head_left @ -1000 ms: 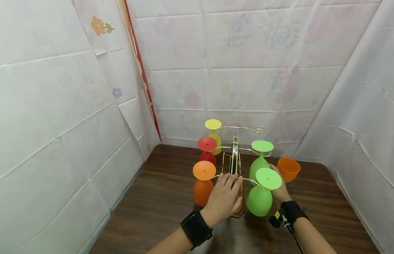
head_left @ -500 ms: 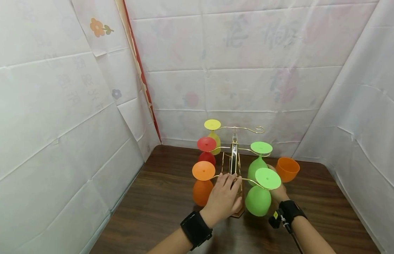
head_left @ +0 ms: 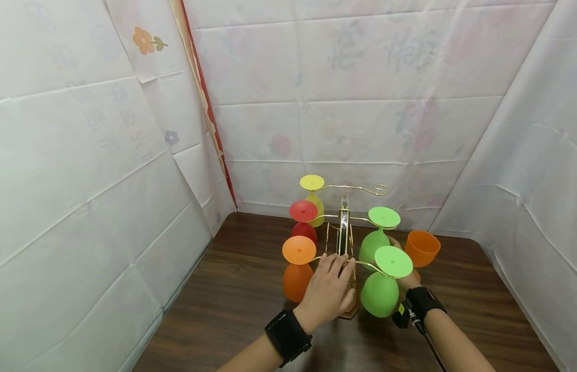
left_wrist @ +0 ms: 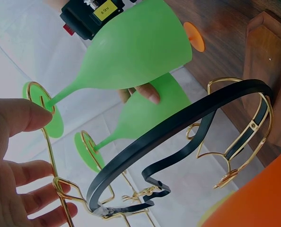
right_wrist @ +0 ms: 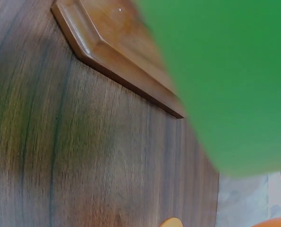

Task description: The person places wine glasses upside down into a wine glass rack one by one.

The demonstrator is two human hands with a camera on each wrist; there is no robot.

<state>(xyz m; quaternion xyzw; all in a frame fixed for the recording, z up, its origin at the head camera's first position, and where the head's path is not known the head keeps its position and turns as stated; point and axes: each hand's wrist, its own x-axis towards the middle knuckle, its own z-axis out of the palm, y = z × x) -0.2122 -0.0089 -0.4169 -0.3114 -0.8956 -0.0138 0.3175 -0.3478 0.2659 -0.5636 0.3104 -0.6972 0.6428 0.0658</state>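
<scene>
A gold-wire glass rack (head_left: 344, 232) with a wooden base (left_wrist: 268, 71) stands on the table, plastic goblets hanging upside down from its arms. My left hand (head_left: 327, 289) holds the front wire arm, thumb on one side and fingers on the other. Behind the front green goblet (head_left: 380, 294), my right hand (head_left: 409, 279) grips the bowl of the middle green goblet (left_wrist: 152, 106); its fingertips (left_wrist: 149, 93) show in the left wrist view. That goblet's foot (head_left: 384, 217) sits in the middle arm's loop. The front green goblet fills much of the right wrist view.
On the left side hang an orange goblet (head_left: 297, 281), a red goblet (head_left: 303, 212) and a yellow goblet (head_left: 312, 182). The back right loop (head_left: 381, 189) holds no goblet. Another orange goblet (head_left: 422, 249) stands upright on the table, close beyond my right hand.
My right hand has shifted slightly left, bringing the middle green goblet's bowl toward the rack. An orange foot now shows beside that hand. My left hand stays put.
</scene>
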